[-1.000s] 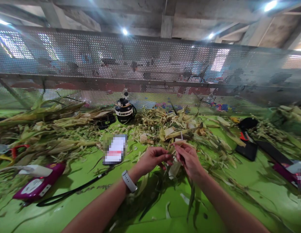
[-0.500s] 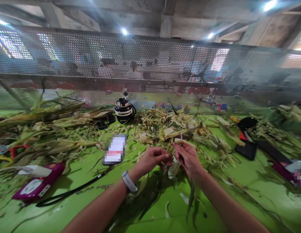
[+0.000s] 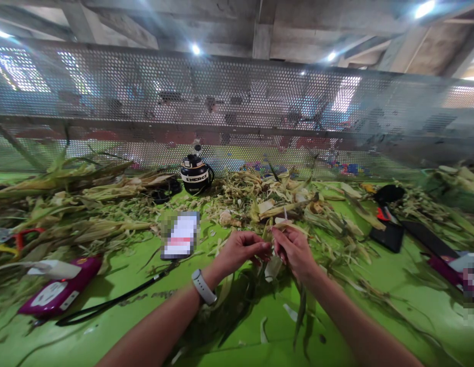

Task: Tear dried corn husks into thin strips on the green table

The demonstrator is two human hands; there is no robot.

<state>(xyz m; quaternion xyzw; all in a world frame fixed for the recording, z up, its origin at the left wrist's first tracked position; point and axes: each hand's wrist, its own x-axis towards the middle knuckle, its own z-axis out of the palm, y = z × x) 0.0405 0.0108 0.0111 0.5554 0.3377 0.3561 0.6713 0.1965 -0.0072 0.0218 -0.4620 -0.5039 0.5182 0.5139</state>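
Note:
My left hand (image 3: 246, 250) wears a pale wristband (image 3: 203, 287) and has its thumb and fingers pinched on a strip of corn husk (image 3: 268, 230). Close on its right, my right hand (image 3: 292, 247) also pinches corn husk between thumb and forefinger, and long green strips (image 3: 301, 311) hang below it. A pale whitish piece (image 3: 273, 269) shows beneath and between the two hands; what it is I cannot make out. Behind the fingertips lies a heap of dry husks and shreds (image 3: 269, 196) on the green table (image 3: 237, 351).
Left of my hands lie a phone (image 3: 180, 235) and a purple device (image 3: 60, 290) with a black strap. A black "ENERGY" bottle (image 3: 194, 176) stands before the perforated metal screen (image 3: 229, 102). Husks (image 3: 76, 193) spread at left; a black flat object (image 3: 388, 235) lies at right.
My right hand has shifted very slightly left, its fingertips closer to the left hand's. My left hand has hardly moved, and the things on the table stay where they were.

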